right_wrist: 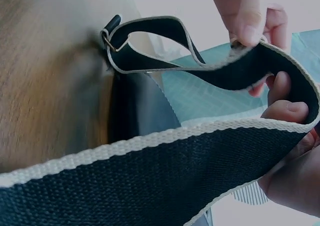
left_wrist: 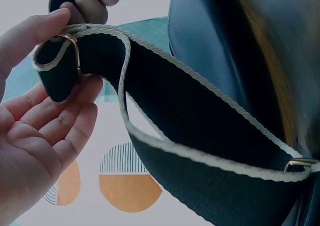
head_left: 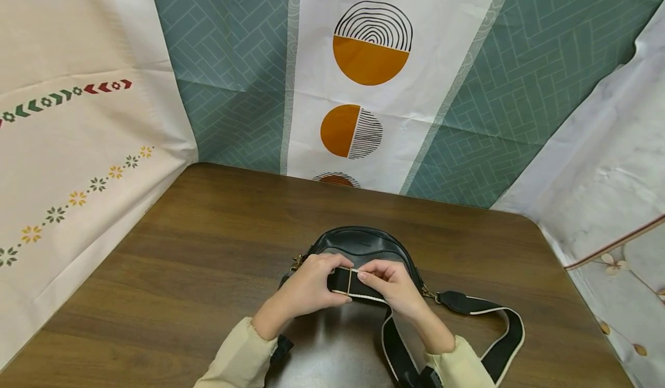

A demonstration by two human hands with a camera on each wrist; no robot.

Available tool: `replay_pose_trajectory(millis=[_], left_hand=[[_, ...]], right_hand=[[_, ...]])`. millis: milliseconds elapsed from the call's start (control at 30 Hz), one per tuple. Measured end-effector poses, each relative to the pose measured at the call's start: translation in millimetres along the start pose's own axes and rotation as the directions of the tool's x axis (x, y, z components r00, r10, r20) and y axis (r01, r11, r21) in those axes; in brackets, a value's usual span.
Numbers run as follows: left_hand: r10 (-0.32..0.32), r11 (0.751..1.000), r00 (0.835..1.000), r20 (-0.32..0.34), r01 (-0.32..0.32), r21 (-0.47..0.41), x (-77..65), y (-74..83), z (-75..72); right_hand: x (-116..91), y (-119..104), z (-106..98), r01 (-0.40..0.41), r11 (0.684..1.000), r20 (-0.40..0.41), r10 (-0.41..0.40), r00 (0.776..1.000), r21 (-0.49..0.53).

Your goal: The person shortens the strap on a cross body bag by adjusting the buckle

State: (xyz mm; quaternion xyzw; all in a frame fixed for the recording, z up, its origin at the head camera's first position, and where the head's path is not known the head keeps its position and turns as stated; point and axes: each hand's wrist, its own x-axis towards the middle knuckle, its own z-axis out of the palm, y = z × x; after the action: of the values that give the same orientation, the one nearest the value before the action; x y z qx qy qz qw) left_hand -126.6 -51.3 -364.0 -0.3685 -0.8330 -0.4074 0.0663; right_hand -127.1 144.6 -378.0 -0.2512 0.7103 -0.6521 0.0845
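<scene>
A black shoulder bag (head_left: 363,239) with gold hardware lies on the table, its black strap (head_left: 508,342) edged in cream. My left hand (head_left: 310,283) pinches the strap at a gold slider buckle (head_left: 349,282), with thumb on one edge and fingers on the other. Just right of the buckle, my right hand (head_left: 396,287) grips the same strap between thumb and curled fingers. In the left wrist view the strap passes through the buckle (left_wrist: 76,53) and forms a long loop towards a second gold ring (left_wrist: 300,163). The right wrist view shows the webbing (right_wrist: 125,171) bending around my right fingers.
Brown wooden table (head_left: 156,272) extends around the bag. Behind it hangs a green and white patterned cloth (head_left: 234,76); white cloths (head_left: 78,163) close off both sides. Part of the strap curves over the table at right, near my right sleeve (head_left: 459,365).
</scene>
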Motion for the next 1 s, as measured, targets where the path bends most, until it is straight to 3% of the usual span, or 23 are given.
replay_pose_trajectory(millis=[200,400,667,1000], left_hand=[[-0.003,1.000,1.000,-0.031,0.003,0.005,1.1,1.9,1.9],[0.005,1.000,0.999,-0.052,-0.004,0.020,-0.7,0.7,2.3],[0.016,1.000,0.999,-0.038,-0.016,0.015,-1.3,-1.1,0.1],[0.016,1.000,0.999,-0.043,-0.016,0.017,-2.5,-2.3,-3.0]], right_hand=[[4,-1,8,-0.012,1.000,-0.017,0.013,1.000,0.021],[4,0,10,-0.036,0.999,-0.049,0.035,0.998,-0.022],[0,-5,3,-0.128,0.990,0.022,0.126,0.992,0.066],[-5,-4,-11,-0.069,0.997,0.035,0.070,0.997,-0.028]])
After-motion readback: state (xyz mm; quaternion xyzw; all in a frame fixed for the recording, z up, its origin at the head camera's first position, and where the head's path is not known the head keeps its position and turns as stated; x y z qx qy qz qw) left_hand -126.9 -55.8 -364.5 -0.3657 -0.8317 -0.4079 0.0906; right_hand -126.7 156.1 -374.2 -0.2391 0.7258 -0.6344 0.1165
